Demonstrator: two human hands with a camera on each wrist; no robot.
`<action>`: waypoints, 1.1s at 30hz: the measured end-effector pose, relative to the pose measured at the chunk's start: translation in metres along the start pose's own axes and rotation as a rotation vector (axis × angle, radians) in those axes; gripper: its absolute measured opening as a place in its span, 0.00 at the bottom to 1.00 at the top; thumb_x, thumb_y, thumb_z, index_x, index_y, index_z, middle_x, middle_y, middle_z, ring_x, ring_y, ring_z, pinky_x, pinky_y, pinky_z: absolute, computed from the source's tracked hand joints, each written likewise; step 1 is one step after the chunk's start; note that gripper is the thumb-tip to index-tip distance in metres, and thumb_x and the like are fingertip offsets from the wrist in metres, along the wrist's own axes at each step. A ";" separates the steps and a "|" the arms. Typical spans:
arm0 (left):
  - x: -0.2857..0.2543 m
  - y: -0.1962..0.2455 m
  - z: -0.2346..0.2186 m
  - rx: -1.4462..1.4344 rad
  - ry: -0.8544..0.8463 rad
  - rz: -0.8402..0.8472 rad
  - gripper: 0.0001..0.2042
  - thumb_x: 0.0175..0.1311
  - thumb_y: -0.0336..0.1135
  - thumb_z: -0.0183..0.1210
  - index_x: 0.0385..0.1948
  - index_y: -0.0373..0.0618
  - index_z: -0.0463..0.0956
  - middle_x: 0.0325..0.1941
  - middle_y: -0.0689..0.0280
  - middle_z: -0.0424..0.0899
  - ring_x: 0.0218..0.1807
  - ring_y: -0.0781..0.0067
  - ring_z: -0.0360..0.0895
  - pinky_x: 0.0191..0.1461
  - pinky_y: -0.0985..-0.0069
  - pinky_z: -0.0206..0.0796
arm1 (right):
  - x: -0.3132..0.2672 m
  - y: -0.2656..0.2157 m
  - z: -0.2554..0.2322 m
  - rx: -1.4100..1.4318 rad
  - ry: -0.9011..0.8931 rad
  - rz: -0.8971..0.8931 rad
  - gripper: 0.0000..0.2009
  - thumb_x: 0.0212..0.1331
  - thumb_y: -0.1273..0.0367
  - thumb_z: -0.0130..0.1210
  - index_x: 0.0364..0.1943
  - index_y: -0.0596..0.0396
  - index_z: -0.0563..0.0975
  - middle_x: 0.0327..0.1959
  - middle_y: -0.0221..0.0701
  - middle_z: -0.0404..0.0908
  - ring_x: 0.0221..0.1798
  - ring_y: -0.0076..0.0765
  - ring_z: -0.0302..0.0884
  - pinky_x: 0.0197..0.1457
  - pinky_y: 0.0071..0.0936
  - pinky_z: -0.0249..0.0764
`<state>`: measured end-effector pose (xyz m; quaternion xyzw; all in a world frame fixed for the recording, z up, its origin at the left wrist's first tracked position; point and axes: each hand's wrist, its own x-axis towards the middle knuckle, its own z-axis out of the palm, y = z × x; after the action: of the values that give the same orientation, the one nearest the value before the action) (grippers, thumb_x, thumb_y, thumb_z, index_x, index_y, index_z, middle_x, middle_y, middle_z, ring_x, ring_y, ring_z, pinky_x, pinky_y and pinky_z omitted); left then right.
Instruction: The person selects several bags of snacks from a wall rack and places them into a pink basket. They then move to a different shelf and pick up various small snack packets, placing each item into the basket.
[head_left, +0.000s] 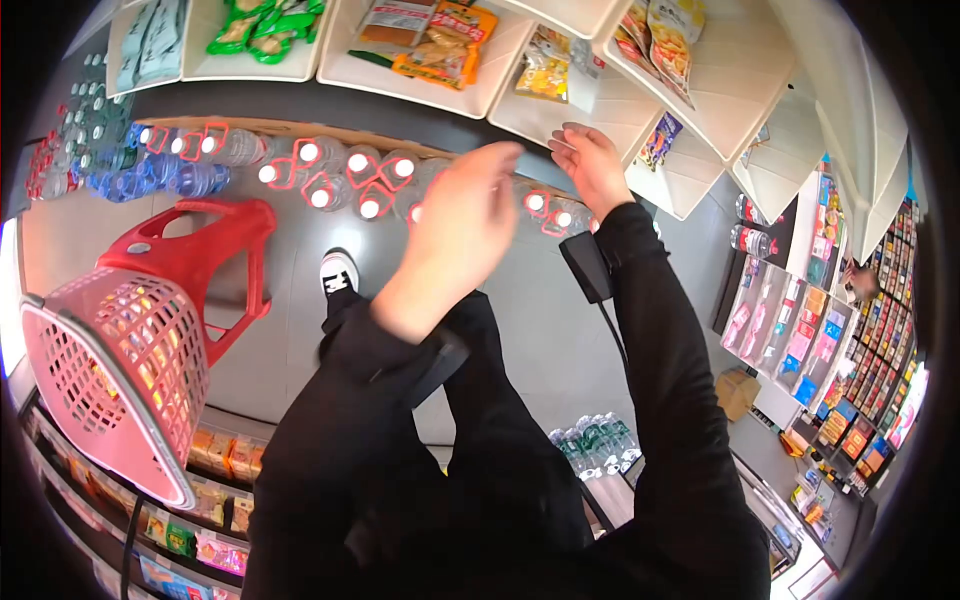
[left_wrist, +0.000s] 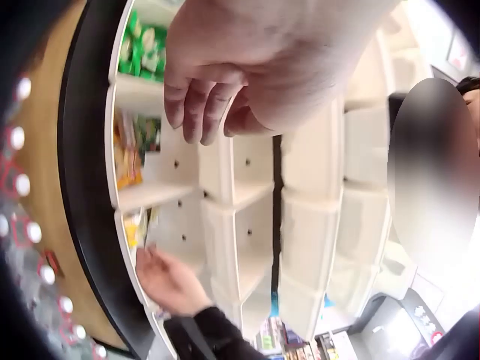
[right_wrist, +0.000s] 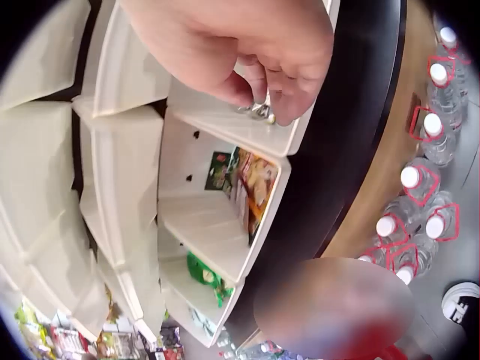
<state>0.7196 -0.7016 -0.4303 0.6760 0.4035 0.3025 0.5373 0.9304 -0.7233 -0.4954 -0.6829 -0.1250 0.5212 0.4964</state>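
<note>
My left hand (head_left: pixel 462 235) (left_wrist: pixel 262 64) is raised in front of the shelf bins, its fingers loosely bent and nothing in them. To its right, my right hand (head_left: pixel 597 170) (left_wrist: pixel 171 283) (right_wrist: pixel 247 49) hovers by the front edge of a white bin (head_left: pixel 600 115), fingers slightly curved and holding nothing visible. Yellow snack packets (head_left: pixel 543 82) lie in that bin. The neighbouring bin has orange and brown packets (head_left: pixel 447 45) (right_wrist: pixel 253 180). Green packets (head_left: pixel 265 30) (left_wrist: pixel 142 49) (right_wrist: pixel 206 276) fill another one. Part of a small shiny packet shows beyond my right fingertips in the right wrist view.
A red and pink basket (head_left: pixel 120 370) stands at the left with packets inside. Bottles with white caps and red handles (head_left: pixel 325 190) line the floor below the bins. More bottles (head_left: pixel 597 445) stand low behind me, near shelves of packaged goods (head_left: pixel 215 505). A purple packet (head_left: pixel 660 140) lies in a right-hand bin.
</note>
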 end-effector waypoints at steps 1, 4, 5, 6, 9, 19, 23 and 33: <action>0.016 -0.010 0.033 -0.009 0.022 0.006 0.14 0.51 0.21 0.44 0.41 0.37 0.66 0.39 0.56 0.74 0.41 0.65 0.73 0.43 0.74 0.65 | 0.012 0.000 -0.009 -0.082 0.025 -0.021 0.13 0.51 0.71 0.46 0.40 0.62 0.66 0.38 0.38 0.71 0.42 0.35 0.69 0.44 0.28 0.66; 0.065 -0.026 0.099 -0.024 -0.006 0.047 0.16 0.46 0.24 0.45 0.41 0.33 0.66 0.38 0.50 0.73 0.40 0.55 0.71 0.44 0.69 0.63 | 0.057 0.005 -0.040 -0.461 0.061 -0.185 0.14 0.48 0.71 0.48 0.39 0.62 0.67 0.39 0.40 0.71 0.43 0.39 0.69 0.46 0.29 0.65; 0.080 -0.033 0.113 0.012 -0.028 -0.055 0.16 0.45 0.24 0.45 0.40 0.32 0.66 0.39 0.48 0.72 0.42 0.54 0.71 0.45 0.69 0.62 | 0.073 0.007 -0.050 -0.760 0.065 -0.315 0.14 0.46 0.71 0.50 0.39 0.62 0.67 0.40 0.42 0.71 0.44 0.41 0.68 0.47 0.30 0.64; 0.094 -0.039 0.122 0.048 -0.045 -0.157 0.17 0.45 0.25 0.45 0.40 0.30 0.65 0.40 0.46 0.71 0.43 0.54 0.70 0.46 0.68 0.61 | 0.089 0.004 -0.056 -0.765 0.057 -0.316 0.14 0.46 0.71 0.50 0.39 0.62 0.67 0.40 0.42 0.71 0.44 0.41 0.68 0.47 0.30 0.64; 0.128 -0.056 0.128 -0.004 0.043 -0.380 0.16 0.44 0.26 0.46 0.37 0.28 0.66 0.39 0.42 0.71 0.44 0.51 0.70 0.46 0.67 0.61 | 0.127 -0.007 -0.058 -1.234 -0.058 -0.553 0.16 0.41 0.73 0.51 0.38 0.62 0.68 0.40 0.49 0.70 0.46 0.51 0.65 0.51 0.35 0.61; 0.155 -0.090 0.126 -0.212 0.173 -0.477 0.14 0.46 0.29 0.49 0.34 0.27 0.67 0.36 0.41 0.72 0.43 0.46 0.69 0.46 0.65 0.62 | 0.196 -0.032 -0.005 -1.670 0.168 -0.886 0.15 0.48 0.68 0.46 0.41 0.59 0.67 0.41 0.47 0.70 0.42 0.52 0.68 0.44 0.39 0.65; 0.148 -0.098 0.126 -0.254 0.181 -0.511 0.14 0.44 0.29 0.49 0.33 0.27 0.68 0.35 0.41 0.72 0.43 0.47 0.70 0.45 0.65 0.62 | 0.195 -0.033 -0.014 -1.620 0.164 -0.855 0.11 0.50 0.65 0.45 0.33 0.58 0.68 0.33 0.44 0.72 0.38 0.52 0.69 0.38 0.41 0.65; 0.099 -0.069 0.110 -0.251 0.141 -0.127 0.29 0.46 0.36 0.56 0.48 0.28 0.58 0.48 0.48 0.66 0.51 0.58 0.64 0.52 0.72 0.57 | 0.020 -0.053 -0.050 -0.545 -0.191 -0.450 0.12 0.56 0.67 0.44 0.41 0.60 0.68 0.39 0.33 0.73 0.41 0.24 0.70 0.43 0.21 0.66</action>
<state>0.8455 -0.6618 -0.5265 0.5538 0.4413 0.3626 0.6059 0.9992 -0.7122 -0.4660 -0.6937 -0.4521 0.4079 0.3847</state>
